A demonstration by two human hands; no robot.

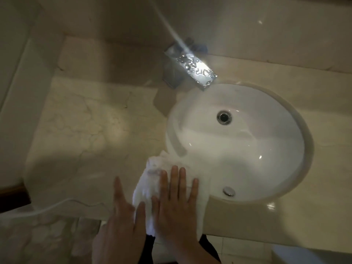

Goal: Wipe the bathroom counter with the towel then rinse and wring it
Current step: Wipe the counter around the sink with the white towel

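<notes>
A white towel (150,180) lies crumpled on the beige marble counter (82,130), at the sink's near left rim and partly over the counter's front edge. My right hand (177,204) presses flat on the towel with fingers spread. My left hand (122,220) lies flat beside it, palm down, its thumb side touching the towel's left edge. Neither hand grips the cloth. The white oval sink (247,168) is to the right, with a drain (224,116) in its basin.
A wet chrome faucet (192,67) juts over the sink's far rim; I see no water running. An overflow cap (229,191) sits on the sink's near wall. A white cord (57,205) runs along the counter's front left edge. Tiled floor lies below.
</notes>
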